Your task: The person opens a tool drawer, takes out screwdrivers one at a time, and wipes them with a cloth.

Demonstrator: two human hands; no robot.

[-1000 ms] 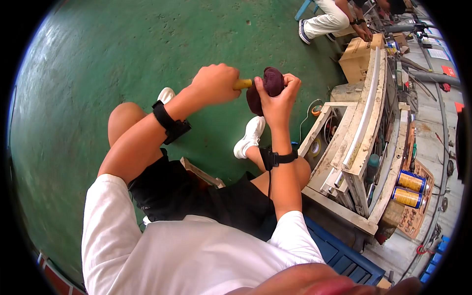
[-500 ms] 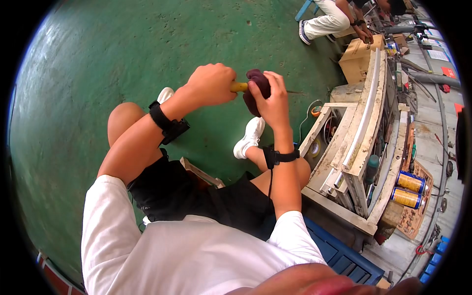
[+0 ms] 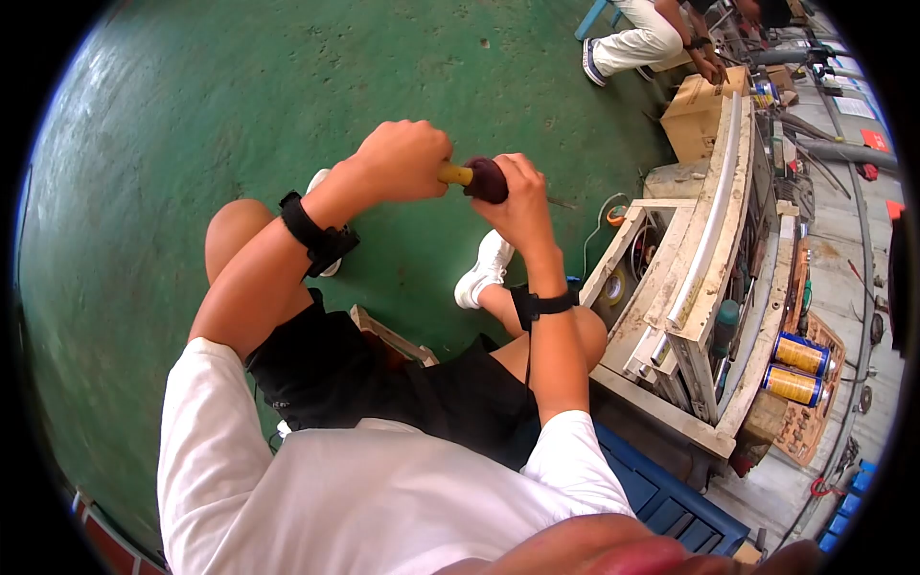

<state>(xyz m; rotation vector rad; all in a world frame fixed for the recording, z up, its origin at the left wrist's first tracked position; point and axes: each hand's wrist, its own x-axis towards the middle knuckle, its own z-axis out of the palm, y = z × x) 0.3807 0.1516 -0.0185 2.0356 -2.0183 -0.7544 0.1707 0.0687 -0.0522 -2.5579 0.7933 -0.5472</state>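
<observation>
Right grip (image 3: 524,198) clasps maroon cloth (image 3: 488,182); cluttered rack (image 3: 725,264) nearby.

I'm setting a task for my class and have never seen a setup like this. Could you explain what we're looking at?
There is no machine here: a person works with two bare hands, seen by a camera worn on their own head, looking forward and down. That is why their shirt fills the bottom of the picture.

The left hand grips a yellow handle. The right hand holds a dark maroon cloth against its far end. What the cloth covers cannot be seen.

Below is a green floor. On the right stands a cluttered, pale bench frame; past it, two blue-and-yellow cans lie on their sides. At the top right, another person's hands are by a cardboard box.
</observation>
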